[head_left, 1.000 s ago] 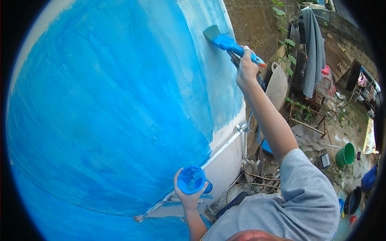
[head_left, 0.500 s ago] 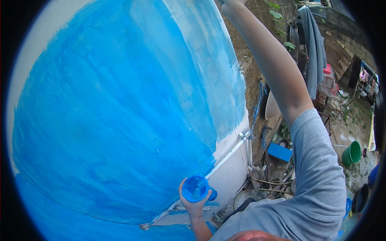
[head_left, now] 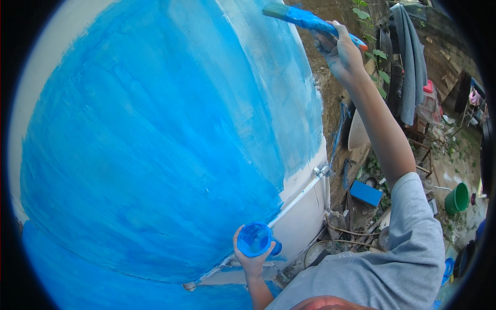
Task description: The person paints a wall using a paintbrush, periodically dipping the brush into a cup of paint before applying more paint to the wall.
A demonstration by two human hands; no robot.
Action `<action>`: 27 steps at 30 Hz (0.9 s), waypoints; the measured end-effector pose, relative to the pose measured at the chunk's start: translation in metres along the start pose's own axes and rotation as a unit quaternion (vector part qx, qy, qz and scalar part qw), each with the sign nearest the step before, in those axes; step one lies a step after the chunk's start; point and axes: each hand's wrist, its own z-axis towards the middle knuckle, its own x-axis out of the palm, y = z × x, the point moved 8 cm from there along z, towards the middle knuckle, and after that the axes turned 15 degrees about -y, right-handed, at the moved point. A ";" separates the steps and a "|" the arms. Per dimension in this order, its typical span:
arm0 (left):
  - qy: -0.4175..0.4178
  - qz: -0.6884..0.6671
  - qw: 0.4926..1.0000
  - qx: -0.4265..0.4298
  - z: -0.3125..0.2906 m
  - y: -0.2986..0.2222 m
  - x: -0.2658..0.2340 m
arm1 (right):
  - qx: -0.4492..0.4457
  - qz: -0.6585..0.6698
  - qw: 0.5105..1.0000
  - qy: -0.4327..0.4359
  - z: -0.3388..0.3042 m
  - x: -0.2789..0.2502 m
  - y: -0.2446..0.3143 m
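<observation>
My right hand [head_left: 341, 54] is raised at the top right, closed around the handle of a paintbrush [head_left: 305, 19]. Blue paint covers much of the brush; its bristles point left, near the upper edge of the wall. Low in the middle, my left hand [head_left: 251, 262] grips a blue cup [head_left: 254, 239] with blue paint inside, its mouth facing up. The wall [head_left: 155, 144] beside me is mostly coated in streaky blue, thinner and paler toward its right edge. Bare white shows low on the right.
A white pipe [head_left: 299, 195] with a tap [head_left: 321, 171] runs along the wall. To the right are a blue box [head_left: 366, 193], a green bucket [head_left: 456, 198] and a hanging grey cloth [head_left: 408, 62]. Hoses and debris [head_left: 356, 232] lie on the ground near the wall's corner.
My right hand has come down into view with the paintbrush, which was out of sight above. My left hand holds the cup in nearly the same place.
</observation>
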 end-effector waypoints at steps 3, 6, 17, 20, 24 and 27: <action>-0.006 -0.021 0.999 -0.025 -0.002 0.003 0.001 | 0.011 0.064 0.996 0.060 0.034 0.098 0.011; -0.011 -0.020 0.999 -0.037 -0.006 0.007 0.000 | 0.025 0.064 0.997 0.041 0.040 0.153 -0.012; -0.020 0.025 0.997 -0.066 -0.012 0.019 -0.013 | -0.026 -0.161 0.982 -0.098 -0.105 -0.058 -0.077; -0.026 0.007 0.998 -0.054 -0.013 0.015 -0.015 | 0.077 -0.122 0.984 -0.102 -0.107 -0.067 -0.075; -0.025 -0.011 0.998 -0.048 -0.012 0.016 -0.017 | -0.030 0.003 0.999 0.019 -0.055 0.018 -0.028; -0.018 0.016 0.999 -0.027 -0.014 0.020 -0.021 | -0.099 0.041 0.992 0.066 -0.010 0.096 -0.013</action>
